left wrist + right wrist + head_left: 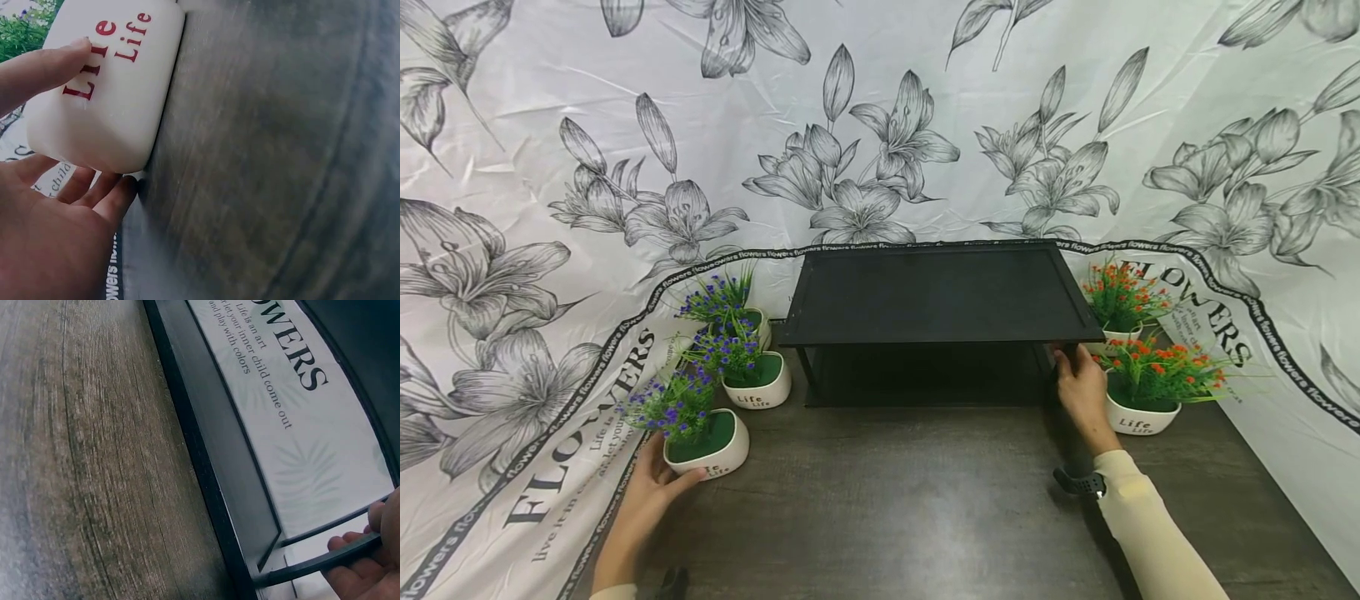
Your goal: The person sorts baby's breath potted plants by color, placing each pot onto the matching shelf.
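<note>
Front purple plant [718,454] at my left side, nearest me in its row; second purple plant [760,387] just beyond it. Shelf [940,292] at the back of the tabletop [887,500], between the purple row and the orange plants [1142,417].

Step looks like arranging: pot steered with one side, shelf steadied with the other. Best done low and level, pressing the pot and not the flowers, turning its lettering to match its neighbour. Light hold on the shelf, lest it skew or nudge the orange pots.

Left hand [649,490]: part-open, about a pot's breadth, thumb over the lettering, fingers at the pot's end. Can't tell if its base bears on the wood. Right hand [1084,392]: narrow, fingers curled round the shelf's right leg [319,560].
</note>
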`<state>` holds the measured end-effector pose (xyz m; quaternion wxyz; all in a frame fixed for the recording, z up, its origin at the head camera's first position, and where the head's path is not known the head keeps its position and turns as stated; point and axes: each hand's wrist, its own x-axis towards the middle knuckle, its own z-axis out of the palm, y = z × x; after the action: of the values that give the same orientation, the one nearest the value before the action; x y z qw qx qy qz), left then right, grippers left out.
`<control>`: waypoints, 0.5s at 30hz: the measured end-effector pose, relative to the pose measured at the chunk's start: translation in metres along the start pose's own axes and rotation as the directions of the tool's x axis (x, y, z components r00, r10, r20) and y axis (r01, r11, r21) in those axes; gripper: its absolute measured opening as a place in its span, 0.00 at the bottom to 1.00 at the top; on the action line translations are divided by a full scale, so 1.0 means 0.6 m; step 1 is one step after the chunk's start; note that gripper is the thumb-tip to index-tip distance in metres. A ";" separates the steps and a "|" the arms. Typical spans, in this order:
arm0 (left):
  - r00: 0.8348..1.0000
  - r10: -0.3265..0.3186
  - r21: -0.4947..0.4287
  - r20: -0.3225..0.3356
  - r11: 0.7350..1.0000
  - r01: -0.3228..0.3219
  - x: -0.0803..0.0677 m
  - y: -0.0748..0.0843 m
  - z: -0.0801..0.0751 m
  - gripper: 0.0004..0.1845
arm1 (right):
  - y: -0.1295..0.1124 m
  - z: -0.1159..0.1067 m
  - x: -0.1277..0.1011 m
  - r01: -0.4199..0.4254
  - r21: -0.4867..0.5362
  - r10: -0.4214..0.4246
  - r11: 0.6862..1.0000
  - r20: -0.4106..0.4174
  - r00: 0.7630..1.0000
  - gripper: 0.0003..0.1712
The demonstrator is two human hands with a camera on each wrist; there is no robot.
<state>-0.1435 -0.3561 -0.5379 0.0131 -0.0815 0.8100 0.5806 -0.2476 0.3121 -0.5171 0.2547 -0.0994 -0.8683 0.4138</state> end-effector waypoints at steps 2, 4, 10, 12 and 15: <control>1.000 -0.002 -0.012 0.021 1.000 0.002 0.003 0.001 0.003 0.64 | 0.000 0.000 0.000 -0.001 0.000 0.001 1.000 -0.005 1.000 0.15; 1.000 0.004 -0.009 0.026 1.000 -0.004 0.006 0.001 0.006 0.63 | -0.001 0.000 0.001 -0.001 0.001 0.001 1.000 -0.009 1.000 0.15; 0.998 0.059 0.051 0.010 0.997 -0.060 0.009 0.001 0.016 0.60 | -0.004 -0.002 0.002 0.028 -0.015 -0.028 1.000 -0.031 0.999 0.12; 0.996 0.088 0.102 0.004 0.991 -0.088 0.011 0.001 0.018 0.58 | -0.005 -0.003 0.002 0.036 -0.018 -0.037 0.999 -0.039 0.999 0.11; 0.994 0.113 0.158 -0.007 0.981 -0.110 0.012 0.000 0.021 0.54 | -0.006 -0.002 0.003 0.036 -0.028 -0.037 0.999 -0.049 0.998 0.10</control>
<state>-0.1513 -0.3449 -0.5429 -0.0194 -0.0392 0.8566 0.5141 -0.2480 0.3115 -0.5132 0.2824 -0.0972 -0.8690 0.3946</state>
